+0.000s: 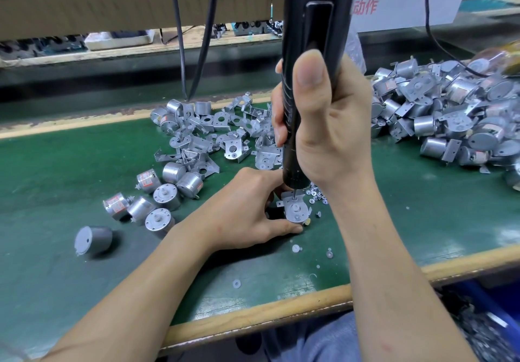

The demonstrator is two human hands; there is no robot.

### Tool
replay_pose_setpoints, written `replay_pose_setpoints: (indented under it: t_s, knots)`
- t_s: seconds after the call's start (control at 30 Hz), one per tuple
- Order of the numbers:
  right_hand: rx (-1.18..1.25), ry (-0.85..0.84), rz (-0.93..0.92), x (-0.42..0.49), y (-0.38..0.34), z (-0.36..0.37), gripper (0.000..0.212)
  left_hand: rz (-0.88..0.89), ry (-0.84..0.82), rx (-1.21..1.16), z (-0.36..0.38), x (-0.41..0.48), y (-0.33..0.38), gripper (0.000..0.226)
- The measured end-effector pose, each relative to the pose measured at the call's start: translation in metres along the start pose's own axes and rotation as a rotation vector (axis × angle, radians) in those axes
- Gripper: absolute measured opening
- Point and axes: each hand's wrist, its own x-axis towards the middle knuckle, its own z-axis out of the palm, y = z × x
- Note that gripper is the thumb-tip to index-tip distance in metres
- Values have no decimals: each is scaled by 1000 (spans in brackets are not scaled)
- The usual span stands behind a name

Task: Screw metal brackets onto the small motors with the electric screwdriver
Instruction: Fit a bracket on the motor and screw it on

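Observation:
My right hand (323, 125) grips the black electric screwdriver (306, 38), held upright with its thin bit down on a bracket. That metal bracket (294, 200) lies on top of a small round silver motor (295, 214) standing on the green mat. My left hand (250, 209) holds this motor from the left, thumb at its near side and fingers curled behind it. Small screws (316, 195) lie just right of the motor, partly hidden by my right wrist.
Loose brackets (225, 133) are heaped behind my left hand, with several bare motors (157, 195) to the left. A large pile of motors with brackets (450, 114) fills the right. White washers (295, 248) dot the mat (56, 170) near its wooden front edge (253, 314). Black cables (180, 38) hang at the back.

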Motion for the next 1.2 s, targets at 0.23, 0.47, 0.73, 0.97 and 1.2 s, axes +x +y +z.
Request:
replay_pose_setpoints:
  t_s: [0.23, 0.47, 0.73, 0.97, 1.2]
  knots:
    - [-19, 14, 2, 0, 3, -3, 61, -1, 12, 9, 1, 0, -1, 51]
    - [-31, 80, -13, -1, 3, -5, 53, -17, 7, 34, 3, -1, -4, 55]
    - [-313, 85, 65, -11, 4, -17, 47, -87, 66, 57, 11, -11, 9, 49]
    - [-679, 70, 312, -67, -5, -52, 26, -120, 232, 94, 12, -27, 22, 38]
    - [-363, -154, 754, -105, -25, -77, 22, -34, 370, 56, 15, -28, 61, 35]
